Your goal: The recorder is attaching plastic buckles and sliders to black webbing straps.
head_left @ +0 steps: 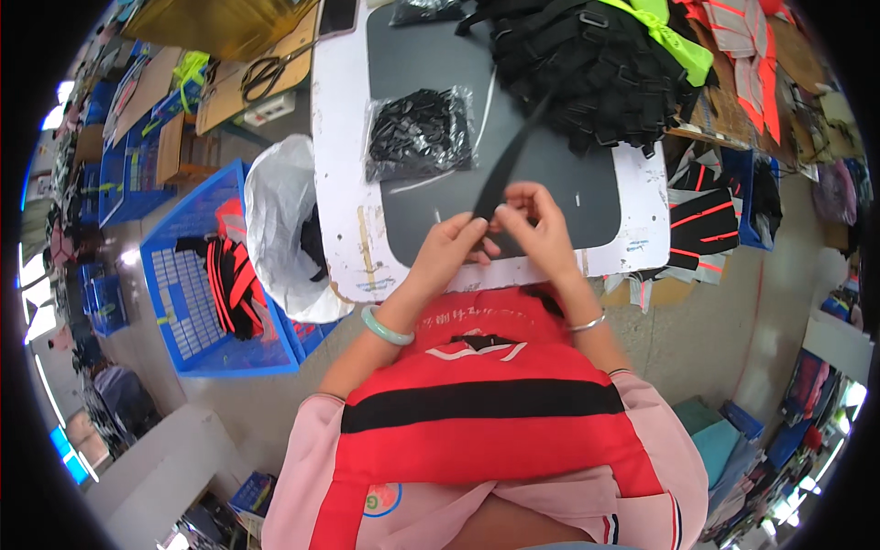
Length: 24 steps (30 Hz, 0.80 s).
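Note:
Over the near part of the table (353, 247), both my hands work at the end of a black webbing strap (506, 165). The strap runs up and right into a large heap of black straps with buckles (587, 82). My left hand (449, 243) pinches the strap end between thumb and fingers. Close beside it, my right hand (533, 223) has its thumb and fingers closed at the same end; any small part between the fingertips is hidden. A clear plastic bag of small black pieces (422, 133) lies left of the strap on the dark table top.
Left of the table stand a white sack (280, 211) and a blue crate (197, 302) with red-and-black striped pieces. Scissors (264, 78) lie on a board at the upper left. Yellow-green fabric (665, 37) drapes over the heap. Black pieces with orange stripes (704, 223) are at the right.

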Motion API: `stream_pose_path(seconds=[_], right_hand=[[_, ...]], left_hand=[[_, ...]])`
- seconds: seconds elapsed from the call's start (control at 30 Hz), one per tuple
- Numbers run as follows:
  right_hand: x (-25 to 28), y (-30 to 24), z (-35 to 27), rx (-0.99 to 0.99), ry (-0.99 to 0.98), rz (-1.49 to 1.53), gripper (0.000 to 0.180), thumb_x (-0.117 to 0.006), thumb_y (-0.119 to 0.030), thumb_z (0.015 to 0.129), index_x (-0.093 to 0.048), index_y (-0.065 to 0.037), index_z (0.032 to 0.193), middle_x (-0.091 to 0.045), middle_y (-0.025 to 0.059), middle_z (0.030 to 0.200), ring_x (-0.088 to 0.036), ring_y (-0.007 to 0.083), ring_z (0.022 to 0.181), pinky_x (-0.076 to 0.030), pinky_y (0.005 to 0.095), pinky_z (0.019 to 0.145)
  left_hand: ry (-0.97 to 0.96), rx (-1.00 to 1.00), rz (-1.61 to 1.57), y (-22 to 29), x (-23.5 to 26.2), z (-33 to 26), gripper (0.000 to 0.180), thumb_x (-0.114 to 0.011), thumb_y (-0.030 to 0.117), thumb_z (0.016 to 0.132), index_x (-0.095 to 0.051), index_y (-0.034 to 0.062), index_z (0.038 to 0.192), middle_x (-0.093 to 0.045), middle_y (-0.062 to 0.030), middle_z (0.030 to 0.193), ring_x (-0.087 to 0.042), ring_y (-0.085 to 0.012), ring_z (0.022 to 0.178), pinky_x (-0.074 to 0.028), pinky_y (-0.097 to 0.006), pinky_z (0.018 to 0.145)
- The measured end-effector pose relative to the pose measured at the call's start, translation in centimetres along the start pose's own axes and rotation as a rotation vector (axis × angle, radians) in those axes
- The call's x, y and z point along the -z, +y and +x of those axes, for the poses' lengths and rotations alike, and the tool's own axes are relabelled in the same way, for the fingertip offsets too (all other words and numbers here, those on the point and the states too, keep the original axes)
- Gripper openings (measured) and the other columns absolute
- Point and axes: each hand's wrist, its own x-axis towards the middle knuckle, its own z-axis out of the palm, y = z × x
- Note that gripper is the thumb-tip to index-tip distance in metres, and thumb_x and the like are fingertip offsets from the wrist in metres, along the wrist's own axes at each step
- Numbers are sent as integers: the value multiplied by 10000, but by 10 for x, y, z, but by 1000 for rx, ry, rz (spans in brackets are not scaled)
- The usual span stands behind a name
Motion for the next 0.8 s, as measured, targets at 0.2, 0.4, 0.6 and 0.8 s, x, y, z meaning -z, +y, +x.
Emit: stream_pose_path(seconds=[0.2, 0.4, 0.6, 0.8], right_hand=[[16, -23, 31, -140, -267, 1128, 325, -466, -286, 962, -551, 22, 1025, -628, 147, 982, -616, 218, 858, -490, 336, 797], [110, 10, 64, 62, 403, 1387, 207, -461, -205, 965, -567, -35, 1020, -565, 55, 803, -563, 211, 770, -467, 420, 867], [114, 42, 40, -40, 572, 1119, 280, -437, -275, 983, -551, -25, 1039, -353, -24, 620, -342, 85, 506, -367, 251, 494], [49, 22, 29, -260, 204, 27, 517, -265, -403, 996, -582, -10, 885, -448, 16, 630, -408, 128, 600, -349, 284, 567]], left_hand=[[36, 129, -23, 2, 20, -41, 167, -552, 121, 910, -550, -5, 1020, -625, -88, 816, -641, -152, 703, -522, -255, 598], [422, -206, -217, 2, 77, -64, 100, -592, 27, 859, -522, 15, 928, -625, -127, 900, -648, -212, 785, -558, -327, 707], [645, -438, -750, 38, 89, -37, 46, -532, 50, 863, -531, 20, 898, -619, -147, 920, -629, -306, 875, -503, -475, 886], [622, -467, 20, 70, 89, 23, 112, -547, 54, 825, -541, 12, 929, -547, -96, 686, -583, -225, 665, -501, -390, 675]])
